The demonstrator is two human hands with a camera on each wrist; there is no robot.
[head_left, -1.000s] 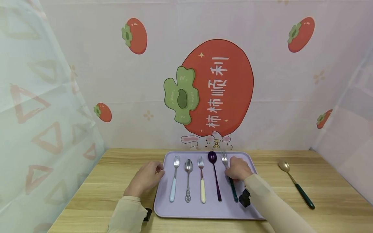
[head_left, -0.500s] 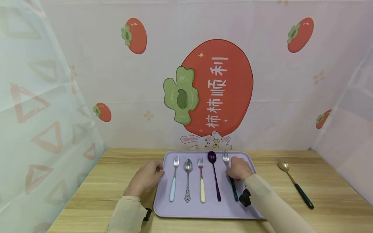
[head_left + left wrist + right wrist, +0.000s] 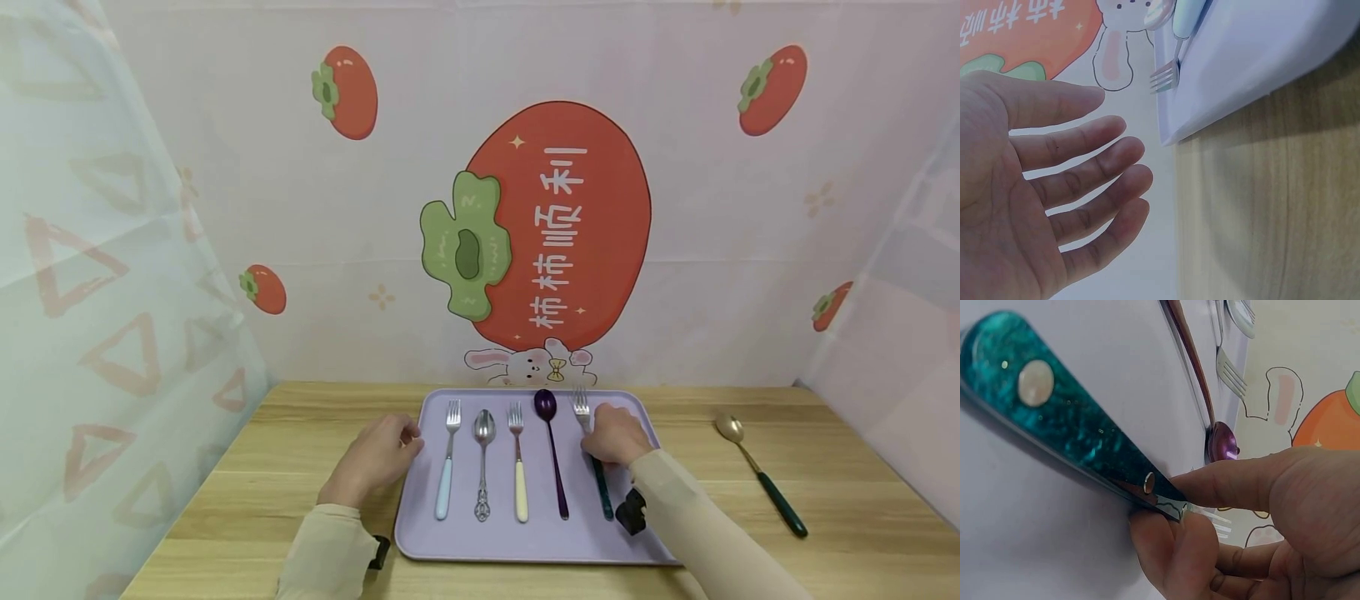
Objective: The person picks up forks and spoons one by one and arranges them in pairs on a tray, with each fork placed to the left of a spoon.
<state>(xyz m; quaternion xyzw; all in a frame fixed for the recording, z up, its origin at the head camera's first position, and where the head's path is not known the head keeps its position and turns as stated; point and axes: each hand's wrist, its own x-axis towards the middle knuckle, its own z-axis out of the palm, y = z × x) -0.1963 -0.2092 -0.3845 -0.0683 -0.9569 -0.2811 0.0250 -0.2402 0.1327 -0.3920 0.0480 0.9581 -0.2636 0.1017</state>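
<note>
With thumb and fingers, my right hand (image 3: 617,435) pinches the dark green-handled fork (image 3: 602,490) at its neck, toward the right side of the lilac tray (image 3: 502,542). In the right wrist view its marbled green handle (image 3: 1066,419) slants up left, close over the tray. To its left lie a purple spoon (image 3: 546,405), a cream-handled fork (image 3: 521,492), a silver spoon (image 3: 484,427) and a light-blue-handled fork (image 3: 444,490), spaced in a row. My left hand (image 3: 377,457) holds nothing beside the tray's left edge, its fingers loosely spread in the left wrist view.
A gold spoon with a dark green handle (image 3: 782,504) lies on the wooden table (image 3: 247,500), right of the tray. Behind the table stands a backdrop (image 3: 712,250) printed with persimmons and a rabbit. Pale sheets hang at both sides.
The green-handled fork has shifted very slightly to the right in my right hand's grip, its tines turning that way. My left hand and the other cutlery stay put.
</note>
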